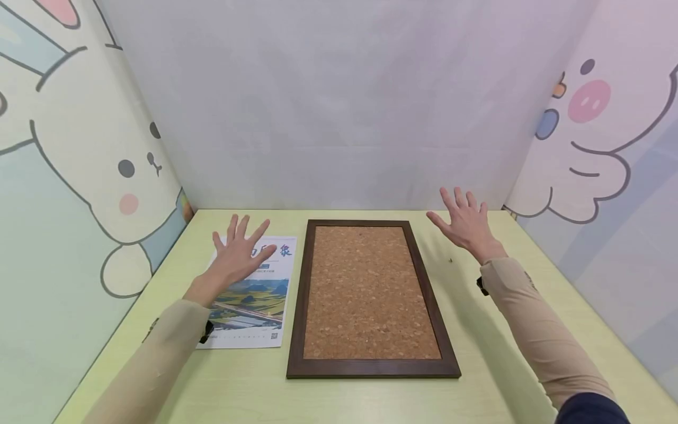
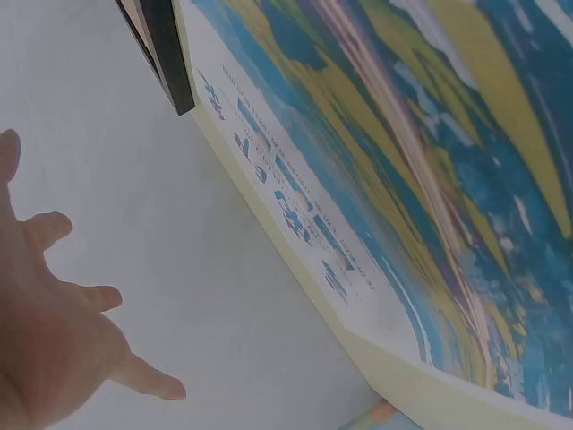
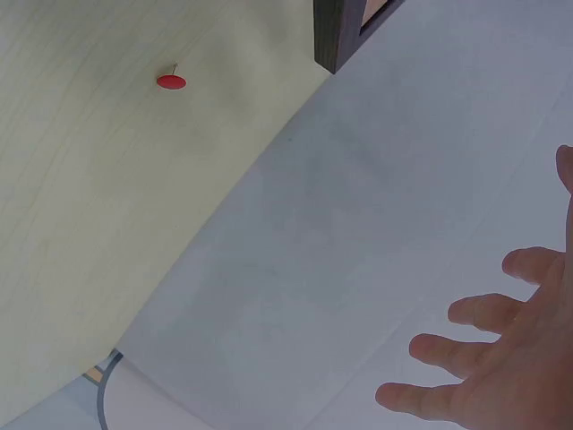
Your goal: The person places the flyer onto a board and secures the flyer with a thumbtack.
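While left hand (image 1: pixel 235 257), fingers apart, hovers over poster (image 1: pixel 251 306) by table's (image 1: pixel 238 388) left edge, right hand (image 1: pixel 468 226) — likewise spread — hovers near far-right corner; corkboard (image 1: pixel 371 294), red tack (image 3: pixel 171 81) between.

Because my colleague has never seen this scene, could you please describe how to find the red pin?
On the pale table, find the dark-framed cork board. Right of it, in the head view, lies the pin. Unlike the board and the poster, it is tiny, with a red head.
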